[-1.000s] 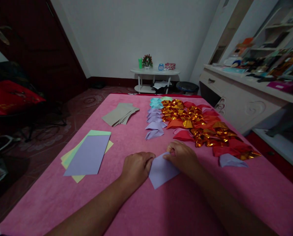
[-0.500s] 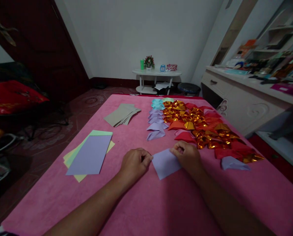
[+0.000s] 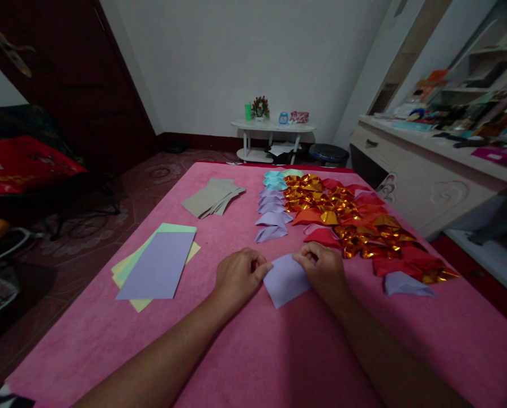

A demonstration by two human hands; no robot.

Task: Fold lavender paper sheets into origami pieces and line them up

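Observation:
A small lilac paper [image 3: 284, 279] lies on the pink tablecloth [image 3: 278, 351] between my hands. My left hand [image 3: 237, 276] is curled, its thumb and fingers pinching the paper's left corner. My right hand [image 3: 324, 271] is closed on the paper's upper right edge. Just beyond the hands sits a column of folded lilac and turquoise paper pieces [image 3: 270, 218], with a spread of red and gold foil folded pieces [image 3: 350, 226] to its right.
A stack of flat lilac, green and yellow sheets [image 3: 157, 265] lies at the left, grey-brown sheets [image 3: 211, 196] farther back. One folded lilac piece [image 3: 406, 284] lies at the right. A white cabinet [image 3: 418, 181] stands right of the table, a small white side table [image 3: 272, 136] by the wall.
Both hands have shifted slightly away from me and closer together on the lilac paper, which now looks smaller and more folded. The camera has drifted a little.

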